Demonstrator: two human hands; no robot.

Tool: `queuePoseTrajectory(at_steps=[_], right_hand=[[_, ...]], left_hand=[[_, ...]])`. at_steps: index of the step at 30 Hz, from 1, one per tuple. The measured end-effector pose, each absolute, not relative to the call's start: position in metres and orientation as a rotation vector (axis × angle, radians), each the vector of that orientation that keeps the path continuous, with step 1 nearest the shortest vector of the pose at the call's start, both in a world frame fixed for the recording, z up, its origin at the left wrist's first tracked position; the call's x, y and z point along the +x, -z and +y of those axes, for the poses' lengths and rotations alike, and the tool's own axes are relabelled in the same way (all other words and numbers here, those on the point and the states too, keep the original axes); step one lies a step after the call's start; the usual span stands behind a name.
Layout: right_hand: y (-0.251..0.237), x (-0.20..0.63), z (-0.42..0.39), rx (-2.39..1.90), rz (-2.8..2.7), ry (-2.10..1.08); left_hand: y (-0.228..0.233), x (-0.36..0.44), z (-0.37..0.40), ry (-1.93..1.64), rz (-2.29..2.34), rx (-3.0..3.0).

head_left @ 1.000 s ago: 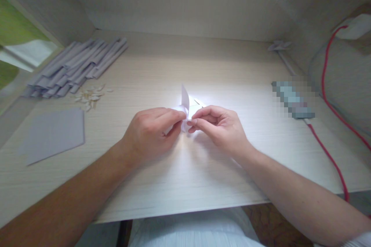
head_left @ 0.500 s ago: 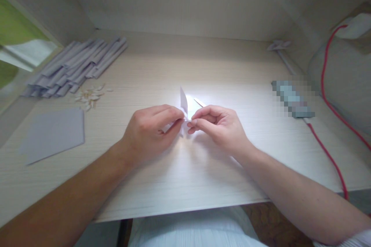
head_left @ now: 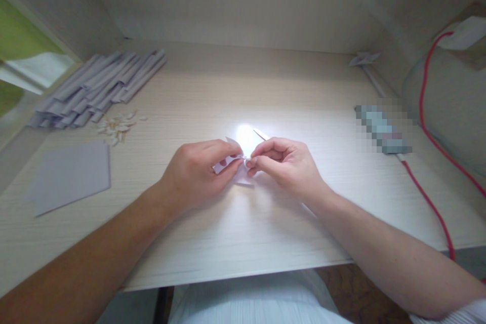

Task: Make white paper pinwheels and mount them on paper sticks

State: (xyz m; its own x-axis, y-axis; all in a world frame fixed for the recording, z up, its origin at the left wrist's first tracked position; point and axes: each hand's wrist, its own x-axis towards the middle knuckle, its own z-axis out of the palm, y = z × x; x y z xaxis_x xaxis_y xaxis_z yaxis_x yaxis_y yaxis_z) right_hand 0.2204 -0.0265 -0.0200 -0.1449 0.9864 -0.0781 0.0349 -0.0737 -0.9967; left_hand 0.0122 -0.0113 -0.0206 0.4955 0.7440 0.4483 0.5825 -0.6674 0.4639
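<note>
**A:** What have you got in your hands?

**B:** You're pinching a small folded piece of white paper (head_left: 239,169) between both hands, out over the middle of the desk (head_left: 243,233). Your left hand (head_left: 197,172) is curled, thumb and forefinger closed on the paper's left side. Your right hand (head_left: 288,162) is closed the same way, fingertips nipped on the paper's right side. The two sets of fingertips nearly meet.

**A:** Is the paper lying flat on the desk?

**B:** You can't tell for sure. It sits low, right at the desk, mostly covered by your fingers, and a bright patch of light falls just behind it.

**A:** What else is around you?

**B:** To your far left there's a stack of folded grey paper strips (head_left: 98,88), fanned out near the corner. Just in front of it lies a small heap of pale scraps (head_left: 117,126). Nearer to you on the left lies a flat grey sheet (head_left: 72,174), well apart from your hands.

**A:** And on the right?

**B:** A red cable (head_left: 429,197) runs along the right side of the desk and off its front edge. At the far right corner lies a small folded paper shape (head_left: 364,58).
</note>
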Motion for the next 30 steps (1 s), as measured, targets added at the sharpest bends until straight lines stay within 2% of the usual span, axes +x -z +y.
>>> queuePoseTrajectory(at_steps=[8, 16, 24, 27, 30], right_hand=[[0.022, 0.224, -0.023, -1.174, -1.205, -1.432], [0.025, 0.226, -0.017, -1.173, -1.086, -1.486], [0.026, 0.228, -0.016, -1.155, -0.999, -1.531], [0.026, 0.228, -0.016, -1.145, -0.972, -1.536], [0.025, 0.227, -0.015, -1.146, -0.937, -1.539]], left_hand=[[0.024, 0.013, -0.008, -0.881, 1.298, 2.49], [0.012, -0.002, 0.004, -0.748, 1.845, 2.379], [0.017, -0.01, 0.014, -0.481, 1.697, 2.272], [0.018, -0.003, 0.012, -0.561, 1.667, 2.156], [0.018, 0.001, 0.008, -0.784, 1.64, 2.134]])
